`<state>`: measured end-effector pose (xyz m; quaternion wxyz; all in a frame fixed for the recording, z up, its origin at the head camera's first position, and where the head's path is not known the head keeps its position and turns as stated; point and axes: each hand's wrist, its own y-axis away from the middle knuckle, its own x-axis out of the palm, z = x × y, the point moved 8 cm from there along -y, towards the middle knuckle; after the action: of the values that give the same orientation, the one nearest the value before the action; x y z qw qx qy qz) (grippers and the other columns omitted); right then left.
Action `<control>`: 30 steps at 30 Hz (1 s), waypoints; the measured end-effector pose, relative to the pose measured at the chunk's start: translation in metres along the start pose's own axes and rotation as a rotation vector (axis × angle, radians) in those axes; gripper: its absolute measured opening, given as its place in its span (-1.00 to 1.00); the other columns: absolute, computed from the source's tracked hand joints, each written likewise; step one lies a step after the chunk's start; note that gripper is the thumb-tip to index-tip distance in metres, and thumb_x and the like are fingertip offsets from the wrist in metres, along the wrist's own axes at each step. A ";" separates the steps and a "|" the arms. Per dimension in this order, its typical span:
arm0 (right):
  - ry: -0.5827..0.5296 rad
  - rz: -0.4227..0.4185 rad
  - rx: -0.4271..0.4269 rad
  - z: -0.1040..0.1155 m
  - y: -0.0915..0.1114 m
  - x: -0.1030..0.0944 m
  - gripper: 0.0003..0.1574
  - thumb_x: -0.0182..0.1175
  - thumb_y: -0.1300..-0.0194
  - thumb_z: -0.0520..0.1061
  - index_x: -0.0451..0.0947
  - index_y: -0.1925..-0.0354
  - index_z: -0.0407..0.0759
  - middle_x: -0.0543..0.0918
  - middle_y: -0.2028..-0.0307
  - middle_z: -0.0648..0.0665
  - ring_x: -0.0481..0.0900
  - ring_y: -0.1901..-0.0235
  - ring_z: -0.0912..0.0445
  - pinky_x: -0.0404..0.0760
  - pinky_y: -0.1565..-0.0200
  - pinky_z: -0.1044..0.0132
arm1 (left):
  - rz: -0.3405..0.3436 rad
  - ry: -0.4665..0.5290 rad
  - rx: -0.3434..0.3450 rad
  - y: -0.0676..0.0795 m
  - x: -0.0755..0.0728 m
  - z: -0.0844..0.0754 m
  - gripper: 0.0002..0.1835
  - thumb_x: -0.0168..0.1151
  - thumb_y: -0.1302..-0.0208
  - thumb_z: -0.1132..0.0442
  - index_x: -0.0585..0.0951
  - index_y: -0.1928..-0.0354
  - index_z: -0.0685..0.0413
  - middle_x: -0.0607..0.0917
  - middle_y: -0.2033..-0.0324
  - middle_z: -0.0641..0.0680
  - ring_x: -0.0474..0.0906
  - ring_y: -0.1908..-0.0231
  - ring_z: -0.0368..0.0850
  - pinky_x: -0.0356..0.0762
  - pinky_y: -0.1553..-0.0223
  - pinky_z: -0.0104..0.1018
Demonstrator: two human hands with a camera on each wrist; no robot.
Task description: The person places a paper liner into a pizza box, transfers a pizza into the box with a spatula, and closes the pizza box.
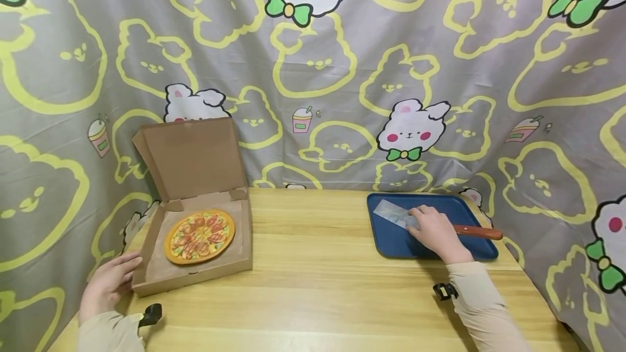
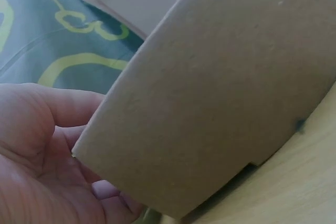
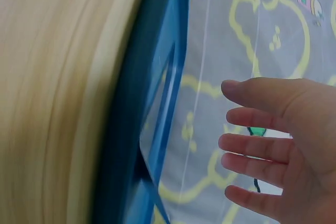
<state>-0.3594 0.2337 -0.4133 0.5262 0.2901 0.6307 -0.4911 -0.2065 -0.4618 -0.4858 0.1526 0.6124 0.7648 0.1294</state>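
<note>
At the left, my left hand rests against the side of an open cardboard pizza box, fingers at its outer wall. Up close in the left wrist view, the hand sits by the box's corner, its fingers partly hidden behind the cardboard. A toy-like pizza lies inside the box. Over on the right, my right hand is above a blue tray, overlapping a pizza spatula with a metal blade and brown handle. The right wrist view shows this hand with extended, spread fingers and nothing held.
The box lid stands raised at the back, near a patterned curtain that hangs behind and beside the wooden table. Bare tabletop lies between box and tray. The spatula's handle sticks out past the tray's right rim.
</note>
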 end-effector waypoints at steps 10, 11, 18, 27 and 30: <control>-0.018 0.017 -0.073 0.040 -0.023 0.025 -0.55 0.39 -0.17 -0.01 0.62 0.04 -0.22 0.66 0.15 -0.24 0.60 0.16 -0.16 0.59 0.22 -0.06 | 0.013 -0.083 -0.019 0.000 0.006 -0.005 -0.73 0.17 -0.39 0.13 0.54 0.43 -0.54 0.56 0.41 -0.44 0.52 0.34 -0.47 0.58 0.26 -0.44; -0.022 0.020 -0.079 0.044 -0.025 0.027 -0.55 0.39 -0.18 0.00 0.62 0.03 -0.21 0.66 0.13 -0.23 0.60 0.15 -0.16 0.59 0.21 -0.06 | 0.017 -0.093 -0.021 0.000 0.006 -0.005 -0.75 0.17 -0.39 0.14 0.55 0.40 -0.51 0.56 0.40 -0.43 0.52 0.33 -0.47 0.59 0.26 -0.42; -0.054 -0.008 -0.156 0.079 -0.041 0.031 -0.61 0.39 -0.17 -0.05 0.64 0.06 -0.20 0.65 0.19 -0.17 0.62 0.21 -0.07 0.62 0.17 0.00 | 0.075 -0.091 -0.002 0.001 0.014 -0.009 -0.82 0.18 -0.38 0.25 0.53 0.03 0.07 0.64 0.34 -0.25 0.64 0.30 -0.38 0.67 0.19 -0.33; -0.086 0.036 -0.215 0.115 -0.056 0.039 -0.61 0.36 -0.21 -0.02 0.61 0.04 -0.17 0.66 0.14 -0.18 0.61 0.17 -0.07 0.62 0.22 0.04 | 0.066 -0.081 -0.015 0.005 0.017 -0.016 -0.73 0.16 -0.39 0.24 0.46 -0.02 0.24 0.66 0.34 -0.20 0.65 0.29 -0.35 0.67 0.17 -0.32; -0.101 0.028 -0.236 0.124 -0.062 0.038 -0.61 0.36 -0.22 -0.03 0.61 0.03 -0.17 0.66 0.13 -0.19 0.62 0.15 -0.10 0.62 0.23 0.02 | 0.024 -0.140 0.004 0.010 0.015 -0.026 -0.58 0.10 -0.43 0.15 0.40 -0.16 0.33 0.60 0.35 -0.32 0.61 0.30 -0.45 0.64 0.17 -0.40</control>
<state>-0.3775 0.0918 -0.4252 0.5945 0.2097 0.6527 -0.4202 -0.2113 -0.4453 -0.4592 0.2031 0.6292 0.7452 0.0865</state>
